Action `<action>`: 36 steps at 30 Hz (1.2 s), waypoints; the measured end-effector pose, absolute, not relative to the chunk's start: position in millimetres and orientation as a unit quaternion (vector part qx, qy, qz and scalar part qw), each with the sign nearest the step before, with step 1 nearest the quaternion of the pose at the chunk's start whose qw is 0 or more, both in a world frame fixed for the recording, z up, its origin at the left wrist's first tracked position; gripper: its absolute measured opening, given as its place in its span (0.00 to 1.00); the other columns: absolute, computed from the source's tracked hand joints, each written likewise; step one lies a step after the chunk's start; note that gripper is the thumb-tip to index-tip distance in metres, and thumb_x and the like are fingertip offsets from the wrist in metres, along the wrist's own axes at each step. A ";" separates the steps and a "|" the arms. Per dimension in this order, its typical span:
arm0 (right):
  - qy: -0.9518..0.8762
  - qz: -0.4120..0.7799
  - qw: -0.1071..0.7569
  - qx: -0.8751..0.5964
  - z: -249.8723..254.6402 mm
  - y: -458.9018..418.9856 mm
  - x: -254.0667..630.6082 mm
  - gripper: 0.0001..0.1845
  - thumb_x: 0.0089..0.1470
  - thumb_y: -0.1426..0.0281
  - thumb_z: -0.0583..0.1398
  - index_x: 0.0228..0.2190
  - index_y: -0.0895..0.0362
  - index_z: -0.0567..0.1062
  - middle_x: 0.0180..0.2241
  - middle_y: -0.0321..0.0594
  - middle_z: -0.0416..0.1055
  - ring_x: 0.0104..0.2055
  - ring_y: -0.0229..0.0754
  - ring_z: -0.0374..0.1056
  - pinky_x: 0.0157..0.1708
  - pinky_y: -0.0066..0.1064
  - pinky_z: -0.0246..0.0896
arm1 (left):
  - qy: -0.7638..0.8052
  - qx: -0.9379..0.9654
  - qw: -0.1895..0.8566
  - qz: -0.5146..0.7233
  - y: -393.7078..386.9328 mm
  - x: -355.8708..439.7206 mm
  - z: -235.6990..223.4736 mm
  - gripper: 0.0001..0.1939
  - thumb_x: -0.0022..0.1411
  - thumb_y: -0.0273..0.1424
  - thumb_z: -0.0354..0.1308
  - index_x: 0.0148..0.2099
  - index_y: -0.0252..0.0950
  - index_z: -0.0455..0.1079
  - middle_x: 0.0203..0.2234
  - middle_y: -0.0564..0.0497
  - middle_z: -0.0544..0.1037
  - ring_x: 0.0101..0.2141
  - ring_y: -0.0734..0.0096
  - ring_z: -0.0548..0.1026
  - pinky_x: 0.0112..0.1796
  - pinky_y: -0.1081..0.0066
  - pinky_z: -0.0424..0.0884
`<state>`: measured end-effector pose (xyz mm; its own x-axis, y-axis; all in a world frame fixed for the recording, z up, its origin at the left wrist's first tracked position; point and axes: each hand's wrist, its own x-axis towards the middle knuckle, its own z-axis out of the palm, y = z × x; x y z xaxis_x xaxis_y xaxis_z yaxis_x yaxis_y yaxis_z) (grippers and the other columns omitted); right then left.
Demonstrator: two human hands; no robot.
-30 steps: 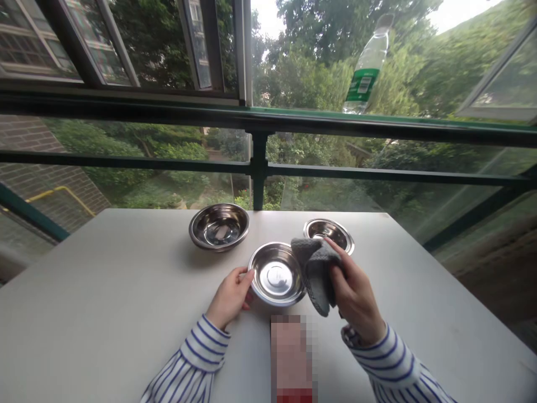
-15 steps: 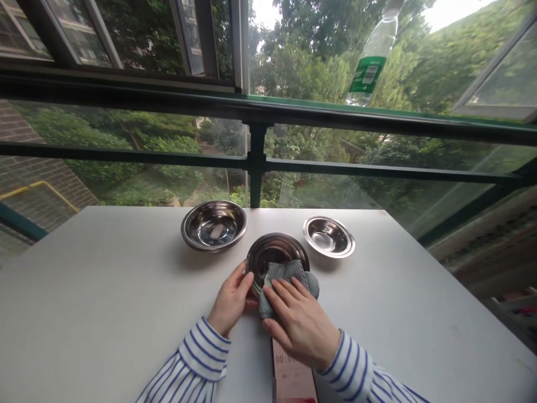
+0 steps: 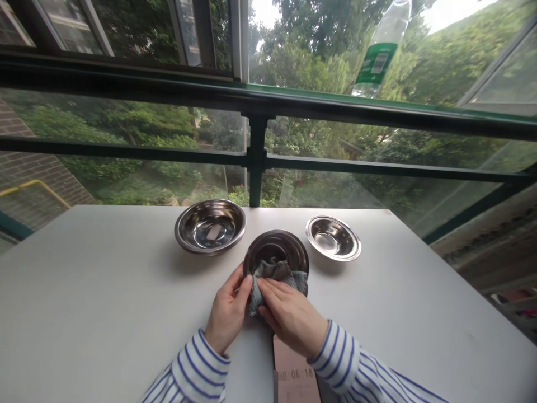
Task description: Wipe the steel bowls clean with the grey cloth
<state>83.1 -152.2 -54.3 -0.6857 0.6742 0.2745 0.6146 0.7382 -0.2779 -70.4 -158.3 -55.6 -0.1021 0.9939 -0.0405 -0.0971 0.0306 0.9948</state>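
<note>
The middle bowl (image 3: 289, 249) sits on the desk (image 3: 126, 302). The left hand (image 3: 226, 310) is clamped on its left rim; the right hand (image 3: 296, 316) grips a grey cloth (image 3: 274, 272) against its near side — the 2 hands nearly meet there. Around the middle bowl stand 2 more: a large bowl (image 3: 195, 224) beyond it to the left, a small bowl (image 3: 342, 240) beyond it to the right. A phone (image 3: 293, 358) lies on its near side — partly hidden under the right arm.

The left hand (image 3: 229, 308) is gripping a stainless-steel bowl (image 3: 272, 246); the right hand (image 3: 292, 316) is pressing a gray cloth (image 3: 286, 272) against it; 2 metal bowls (image 3: 191, 228) are standing beyond.
</note>
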 end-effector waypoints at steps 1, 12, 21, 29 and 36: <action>-0.917 0.079 0.182 -0.346 -54.7 -150.4 84.3 0.24 0.56 0.70 0.51 0.54 0.65 0.59 0.51 0.51 0.65 0.54 0.47 0.60 0.50 0.40 0.60 | 0.511 0.444 0.497 0.542 -157.7 -71.4 -56.0 0.24 0.57 0.36 0.54 0.56 0.34 0.63 0.48 0.46 0.72 0.50 0.63 0.68 0.49 0.68 0.64; -0.927 0.044 0.152 -0.339 -48.5 -143.7 85.7 0.23 0.58 0.68 0.49 0.53 0.66 0.61 0.52 0.51 0.64 0.54 0.48 0.59 0.53 0.40 0.56 | 0.516 0.445 0.500 0.533 -150.9 -74.9 -53.0 0.21 0.57 0.37 0.54 0.51 0.33 0.67 0.37 0.48 0.78 0.35 0.67 0.75 0.37 0.71 0.70; -0.937 0.023 0.150 -0.313 -53.0 -137.4 92.4 0.23 0.57 0.69 0.50 0.52 0.65 0.62 0.51 0.51 0.65 0.53 0.48 0.61 0.52 0.42 0.56 | 0.528 0.448 0.467 0.550 -151.0 -77.7 -53.8 0.20 0.55 0.37 0.56 0.48 0.33 0.70 0.29 0.51 0.78 0.27 0.70 0.72 0.27 0.74 0.71; -0.930 -0.014 0.167 -0.327 -59.0 -144.8 87.9 0.24 0.56 0.70 0.51 0.53 0.66 0.60 0.52 0.53 0.64 0.54 0.49 0.59 0.51 0.41 0.57 | 0.530 0.451 0.460 0.552 -151.0 -74.3 -58.0 0.24 0.55 0.39 0.56 0.53 0.35 0.66 0.36 0.49 0.77 0.26 0.72 0.72 0.25 0.75 0.72; -0.938 0.042 0.147 -0.311 -48.1 -140.1 88.1 0.23 0.57 0.67 0.50 0.52 0.65 0.62 0.51 0.49 0.66 0.52 0.47 0.61 0.52 0.38 0.57 | 0.542 0.441 0.445 0.560 -152.1 -80.2 -57.3 0.25 0.54 0.39 0.57 0.53 0.36 0.67 0.40 0.47 0.77 0.27 0.71 0.73 0.25 0.74 0.72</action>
<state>88.1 -140.1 -48.1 -0.7629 0.5960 0.2505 0.5712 0.8029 -0.1705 -80.2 -152.1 -57.3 -0.2150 0.9765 0.0117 -0.0189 -0.0162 0.9997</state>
